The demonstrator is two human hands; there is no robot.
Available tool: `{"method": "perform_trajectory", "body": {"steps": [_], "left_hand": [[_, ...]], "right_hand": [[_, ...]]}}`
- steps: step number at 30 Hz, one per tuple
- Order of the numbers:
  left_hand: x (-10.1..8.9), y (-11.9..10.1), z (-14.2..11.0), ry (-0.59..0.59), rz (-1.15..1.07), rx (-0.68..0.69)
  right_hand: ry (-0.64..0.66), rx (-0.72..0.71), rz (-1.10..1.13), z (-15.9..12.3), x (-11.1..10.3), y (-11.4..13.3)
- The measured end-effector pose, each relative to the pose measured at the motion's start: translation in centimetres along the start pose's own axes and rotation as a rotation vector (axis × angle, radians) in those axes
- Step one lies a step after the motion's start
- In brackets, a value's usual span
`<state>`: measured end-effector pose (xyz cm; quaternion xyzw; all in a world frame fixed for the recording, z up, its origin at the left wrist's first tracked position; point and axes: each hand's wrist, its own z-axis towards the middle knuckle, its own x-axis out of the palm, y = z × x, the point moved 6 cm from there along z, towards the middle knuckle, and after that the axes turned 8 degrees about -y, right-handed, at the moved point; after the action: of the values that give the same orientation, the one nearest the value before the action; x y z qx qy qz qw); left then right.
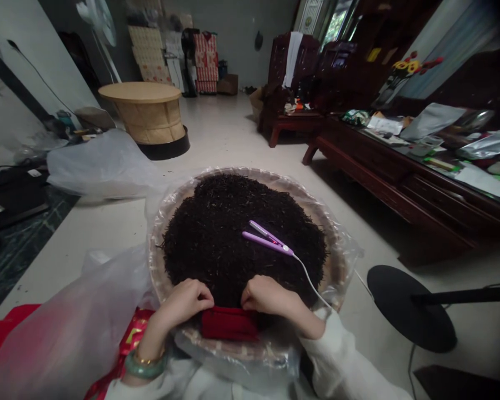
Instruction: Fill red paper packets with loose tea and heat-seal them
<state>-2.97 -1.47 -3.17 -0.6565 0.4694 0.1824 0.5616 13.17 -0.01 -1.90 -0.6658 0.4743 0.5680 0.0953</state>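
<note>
A small red pouch (230,325) hangs at the near rim of a round woven tray (337,265) lined with clear plastic. My left hand (188,298) pinches the pouch's top left corner, and my right hand (265,294) pinches its top right corner. Whether the pouch holds anything I cannot see. A heap of dark, dry, twisted leaves (225,228), which look like tea, fills most of the tray. On the heap lies a purple mini hair straightener (266,241), its jaws apart, with a white cord running toward my right forearm.
Clear plastic sheeting (104,294) and red bags (12,328) lie at the left. A black round stand base (408,305) is on the floor at right. A cluttered dark wooden table (383,172) runs along the right; a round drum-shaped table (150,114) stands behind.
</note>
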Motion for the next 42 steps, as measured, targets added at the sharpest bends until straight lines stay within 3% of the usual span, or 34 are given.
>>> {"method": "perform_trajectory", "body": {"steps": [5,8,11,15,20,23,27,31,35,38,42], "left_hand": [[-0.1,-0.5,0.0,-0.035,0.027,0.012],[-0.1,-0.6,-0.4,-0.097,-0.027,0.031],[-0.5,-0.1,-0.7,-0.234,-0.226,0.002],[-1.4,0.9,-0.7,-0.485,-0.653,-0.084],[-0.5,-0.7,0.2,-0.529,-1.122,-0.070],[0.1,-1.3,0.6,-0.598,-1.089,-0.079],[0.2,-1.9,0.7,-0.646,-0.851,-0.024],[-0.1,-2.6,0.7,-0.660,-0.633,0.055],[-0.4,-2.3,1.0,-0.663,-0.595,0.026],[-0.5,-1.7,1.3,-0.611,-0.755,0.012],[-0.4,-2.3,1.7,-0.374,-1.080,0.104]], "right_hand": [[-0.088,0.035,-0.185,0.1,0.8,0.9],[-0.153,0.059,-0.160,-0.4,0.7,0.9],[-0.246,0.041,0.048,-1.3,-0.6,0.5],[-0.413,0.077,0.448,-2.2,-3.1,-0.8],[-0.570,0.121,0.760,-1.5,-2.5,-0.3],[-0.652,0.002,0.630,-1.1,-1.9,1.1],[-1.053,-0.181,0.281,-2.2,-4.6,2.1],[-1.118,-0.390,0.027,-1.6,-5.9,3.5],[-1.169,-0.454,0.080,-1.0,-5.7,3.3],[-1.155,-0.524,0.222,-1.0,-5.6,2.8],[-1.085,-0.588,0.406,-0.5,-6.2,1.6]]}}
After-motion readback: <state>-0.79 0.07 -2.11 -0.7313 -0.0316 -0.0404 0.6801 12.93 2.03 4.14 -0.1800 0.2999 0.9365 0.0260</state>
